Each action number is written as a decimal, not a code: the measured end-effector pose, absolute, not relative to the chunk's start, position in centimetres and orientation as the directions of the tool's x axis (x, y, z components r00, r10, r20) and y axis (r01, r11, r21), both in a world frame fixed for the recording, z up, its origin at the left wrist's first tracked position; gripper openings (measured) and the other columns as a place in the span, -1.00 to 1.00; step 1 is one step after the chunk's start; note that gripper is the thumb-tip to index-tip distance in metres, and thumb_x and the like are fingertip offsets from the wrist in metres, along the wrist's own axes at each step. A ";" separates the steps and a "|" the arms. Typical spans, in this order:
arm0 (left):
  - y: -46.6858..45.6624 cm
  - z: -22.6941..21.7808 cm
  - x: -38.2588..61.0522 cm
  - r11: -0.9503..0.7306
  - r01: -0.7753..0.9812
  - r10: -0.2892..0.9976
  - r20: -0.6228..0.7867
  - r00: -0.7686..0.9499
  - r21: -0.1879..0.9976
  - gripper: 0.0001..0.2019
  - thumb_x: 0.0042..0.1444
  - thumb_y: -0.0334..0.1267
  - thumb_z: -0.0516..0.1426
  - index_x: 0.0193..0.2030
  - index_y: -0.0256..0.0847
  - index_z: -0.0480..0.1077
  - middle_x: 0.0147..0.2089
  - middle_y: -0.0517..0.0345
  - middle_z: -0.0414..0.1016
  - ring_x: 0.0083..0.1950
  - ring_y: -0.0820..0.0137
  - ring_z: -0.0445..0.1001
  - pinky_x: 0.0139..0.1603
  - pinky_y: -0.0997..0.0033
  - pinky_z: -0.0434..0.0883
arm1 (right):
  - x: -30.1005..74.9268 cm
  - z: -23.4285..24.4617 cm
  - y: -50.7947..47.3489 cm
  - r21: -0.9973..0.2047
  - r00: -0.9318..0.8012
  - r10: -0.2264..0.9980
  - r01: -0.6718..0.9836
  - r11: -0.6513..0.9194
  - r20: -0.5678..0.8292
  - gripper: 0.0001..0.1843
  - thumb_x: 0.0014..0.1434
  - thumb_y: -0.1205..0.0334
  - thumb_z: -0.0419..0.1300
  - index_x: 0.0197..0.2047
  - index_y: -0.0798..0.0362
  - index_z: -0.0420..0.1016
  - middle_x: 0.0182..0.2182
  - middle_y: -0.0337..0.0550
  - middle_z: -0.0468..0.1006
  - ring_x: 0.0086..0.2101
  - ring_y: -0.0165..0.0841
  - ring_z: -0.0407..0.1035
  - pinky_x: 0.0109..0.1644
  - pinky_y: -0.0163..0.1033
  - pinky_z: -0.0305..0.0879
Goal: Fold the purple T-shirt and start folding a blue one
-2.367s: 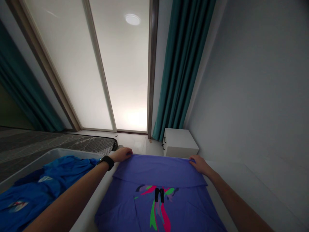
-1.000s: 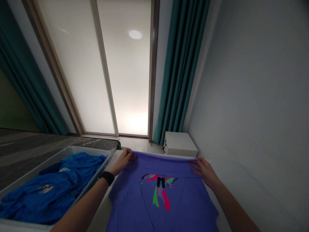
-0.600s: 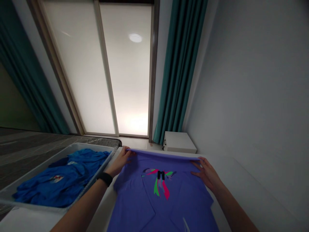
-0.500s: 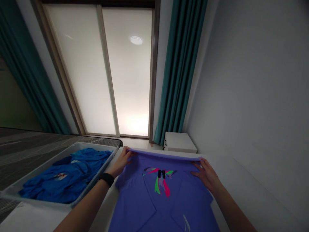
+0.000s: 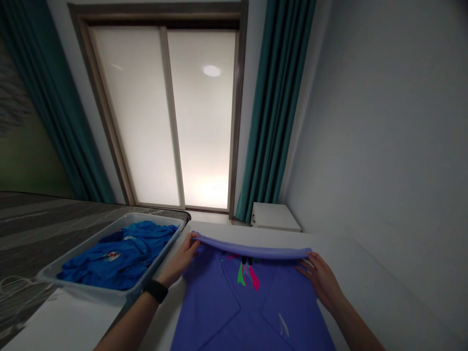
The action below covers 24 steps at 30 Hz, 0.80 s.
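Note:
A purple shirt [image 5: 252,307] lies spread on the white table, with a green, pink and black print near its far end and a small pale mark lower right. Its far edge is lifted and folded over toward me, partly covering the print. At the far left corner of that fold, my left hand [image 5: 185,256], with a black band on the wrist, pinches the cloth. My right hand [image 5: 320,275] grips the opposite corner between thumb and fingers. The near end of the shirt runs out of view.
Left of the shirt stands a pale plastic bin [image 5: 127,295] with crumpled blue clothes [image 5: 120,258] inside. Beyond the white table [image 5: 234,230] is a low white cabinet [image 5: 275,217]. A wall [image 5: 383,146] rises on the right; a teal curtain [image 5: 276,107] hangs by the sliding door.
Both hands have drawn the shirt's far edge slightly toward me, and the fold now hides more of the print. The camera view has tilted up a little.

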<state>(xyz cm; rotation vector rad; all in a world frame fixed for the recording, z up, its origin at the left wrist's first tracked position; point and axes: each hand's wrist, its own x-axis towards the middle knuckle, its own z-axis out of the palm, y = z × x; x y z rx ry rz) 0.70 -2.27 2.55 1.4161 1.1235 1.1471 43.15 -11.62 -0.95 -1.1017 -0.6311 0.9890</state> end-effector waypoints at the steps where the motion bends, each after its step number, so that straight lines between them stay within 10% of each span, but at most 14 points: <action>1: -2.6 2.3 0.4 -0.147 0.119 0.982 0.131 0.138 0.982 -0.69 0.12 0.04 0.11 -0.20 -0.14 0.25 -0.17 0.13 0.45 -0.13 0.30 0.45 -0.14 0.31 0.40 | 43.3 -1.2 -12.0 -0.961 0.473 0.880 -0.260 0.098 -0.038 -0.61 -0.16 -0.07 0.36 -0.33 -0.05 0.39 -0.29 -0.25 0.54 -0.22 -0.22 0.47 -0.21 -0.15 0.40; 10: -5.8 0.1 -2.2 -0.237 0.430 0.970 0.189 0.153 0.871 -0.62 0.08 0.11 0.03 -0.43 -0.18 0.38 -0.44 0.14 0.41 -0.35 0.25 0.39 -0.27 0.29 0.30 | 44.4 -2.6 -15.5 -0.875 0.526 0.840 0.461 -0.148 0.135 -0.53 -0.01 -0.21 -0.01 -0.51 -0.01 0.48 -0.52 -0.13 0.55 -0.41 -0.21 0.39 -0.27 -0.17 0.27; 18: -6.7 -2.0 -2.4 -0.179 0.589 0.980 0.198 0.031 0.788 -0.54 0.04 0.24 0.00 -0.48 -0.15 0.32 -0.52 0.19 0.39 -0.42 0.28 0.38 -0.36 0.35 0.26 | 44.2 -5.3 -15.9 -0.700 0.555 0.809 0.656 -0.283 0.193 -0.57 -0.01 -0.27 -0.03 -0.46 -0.07 0.27 -0.51 -0.16 0.50 -0.43 -0.20 0.40 -0.27 -0.17 0.24; 24: -6.5 -2.2 -2.1 -0.135 0.667 0.976 0.216 -0.040 0.733 -0.55 0.03 0.26 -0.01 -0.42 -0.12 0.27 -0.56 0.22 0.38 -0.47 0.28 0.39 -0.40 0.36 0.26 | 43.8 -5.5 -15.8 -0.710 0.624 0.753 0.626 -0.322 0.209 -0.35 0.06 -0.29 -0.04 0.03 0.03 0.24 -0.49 -0.23 0.47 -0.45 -0.18 0.43 -0.31 -0.16 0.25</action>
